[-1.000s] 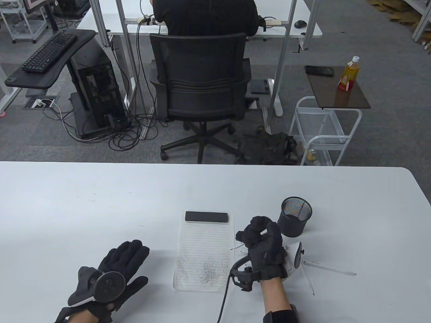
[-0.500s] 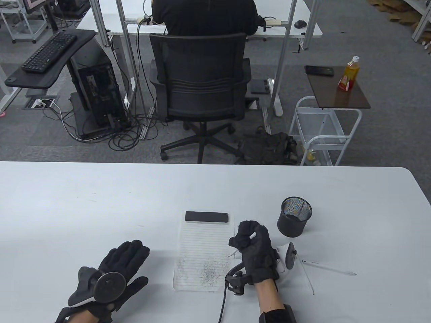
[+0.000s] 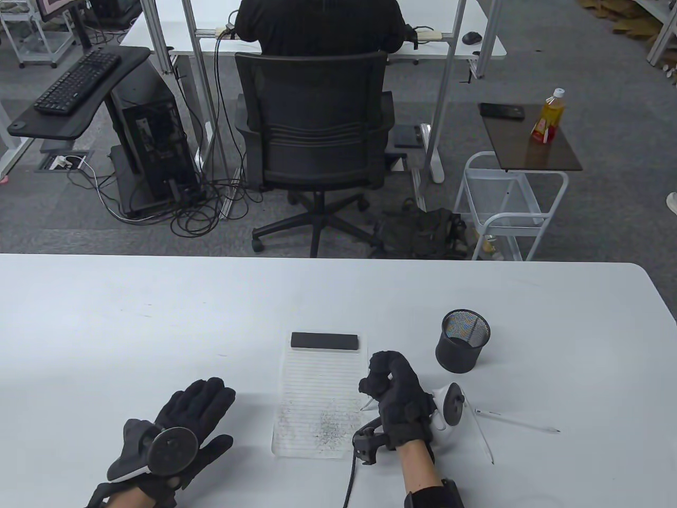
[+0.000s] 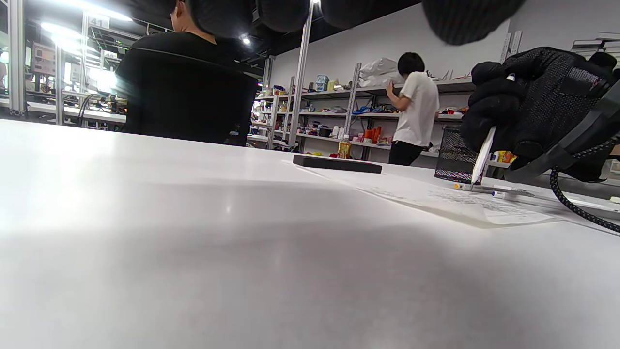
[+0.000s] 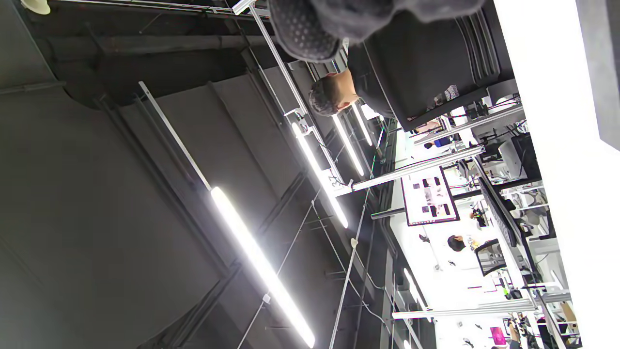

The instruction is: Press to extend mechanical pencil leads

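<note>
- Just to the right of the lined notepad (image 3: 320,402), the right hand (image 3: 398,397) holds a white mechanical pencil (image 4: 483,156); the fingers are curled closed around its barrel, and this grip looks firm.
- The pencil stands tilted, with its tip down at the right edge of the notepad, very near the paper; I cannot tell if the tip touches it.
- In the left wrist view the top end of the pencil shows as a small white cap between the curled fingers; whether the thumb presses it I cannot tell.
- The lower half of the notepad carries many grey scribble marks, and a black rectangular block (image 3: 325,341) lies across its top edge.
- Behind the right hand and to the right of the notepad stands a black mesh pen cup (image 3: 463,341), upright on the bench (image 3: 158,328).
- Well to the right of the notepad, past the right hand, two more thin white pencils (image 3: 515,422) lie flat on the bench, near each other.
- Well to the left of the notepad, the left hand (image 3: 174,428) rests palm down on the bench; its fingers are spread flat and it has hold of nothing.
- A black cable (image 3: 350,476) runs from the right wrist toward the near edge of the bench, just beside the lower right corner of the notepad.
</note>
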`<state>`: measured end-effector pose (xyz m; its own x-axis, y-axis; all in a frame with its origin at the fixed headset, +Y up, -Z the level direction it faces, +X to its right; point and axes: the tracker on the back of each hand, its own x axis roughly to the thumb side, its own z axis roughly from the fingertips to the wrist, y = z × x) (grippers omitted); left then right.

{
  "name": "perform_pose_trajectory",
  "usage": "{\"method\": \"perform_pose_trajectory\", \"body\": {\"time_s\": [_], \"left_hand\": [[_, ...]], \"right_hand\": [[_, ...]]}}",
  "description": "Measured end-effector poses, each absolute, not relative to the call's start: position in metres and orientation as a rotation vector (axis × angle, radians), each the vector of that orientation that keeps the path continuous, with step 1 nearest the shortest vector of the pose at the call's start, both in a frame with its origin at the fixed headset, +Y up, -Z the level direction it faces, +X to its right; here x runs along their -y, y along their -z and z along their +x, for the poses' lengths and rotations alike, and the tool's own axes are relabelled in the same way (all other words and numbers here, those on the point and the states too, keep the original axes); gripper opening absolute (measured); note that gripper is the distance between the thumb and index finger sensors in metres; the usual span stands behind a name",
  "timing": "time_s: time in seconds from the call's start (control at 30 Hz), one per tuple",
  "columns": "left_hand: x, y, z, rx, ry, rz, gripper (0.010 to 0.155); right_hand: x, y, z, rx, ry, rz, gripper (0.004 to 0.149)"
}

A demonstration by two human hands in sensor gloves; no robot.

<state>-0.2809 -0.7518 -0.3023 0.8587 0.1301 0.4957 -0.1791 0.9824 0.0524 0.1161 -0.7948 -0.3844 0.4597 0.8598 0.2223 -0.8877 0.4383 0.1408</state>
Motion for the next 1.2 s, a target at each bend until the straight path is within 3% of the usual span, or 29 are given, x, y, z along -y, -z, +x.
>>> {"method": "perform_pose_trajectory", "body": {"time_s": [1.0, 1.2], "left_hand": [[0.752, 0.304, -0.281, 0.512, -0.165, 0.090, 0.080], [0.752, 0.304, -0.281, 0.510, -0.164, 0.087, 0.080]], "right_hand": [[0.798, 0.386, 0.111, 0.112, -1.121, 0.247, 0.052], [0.782, 0.385, 0.112, 0.121, -1.075, 0.308, 0.058]]}}
